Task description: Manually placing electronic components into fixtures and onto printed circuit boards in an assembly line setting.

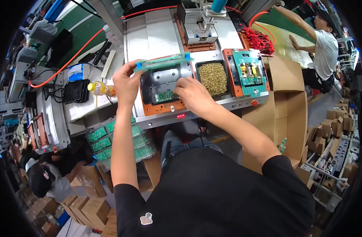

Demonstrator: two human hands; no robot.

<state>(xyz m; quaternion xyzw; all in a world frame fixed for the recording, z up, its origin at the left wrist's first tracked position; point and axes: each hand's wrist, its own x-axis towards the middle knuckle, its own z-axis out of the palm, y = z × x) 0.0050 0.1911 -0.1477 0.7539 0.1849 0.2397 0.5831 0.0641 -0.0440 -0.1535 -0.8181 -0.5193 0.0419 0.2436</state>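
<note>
My left hand [127,85] is closed on the left end of a teal-green plate with blue corners [165,60], raised and tilted over a black plastic housing [165,79]. The housing sits in an orange fixture [157,109] in front of me. Low inside it lies a small green circuit board [164,96]. My right hand [193,94] reaches over the housing's right side, fingers bent together at the board's right end; its fingertips are partly hidden. Right of the housing is a black tray of small brass-coloured screws [213,77].
Further right, another fixture holds a teal plate and a populated circuit board [250,71]. Behind it are red wires [260,41]. A press [198,27] stands behind the screws. Bagged green boards [110,138] lie lower left, near a yellow-capped bottle [100,88]. An open carton [285,118] stands right.
</note>
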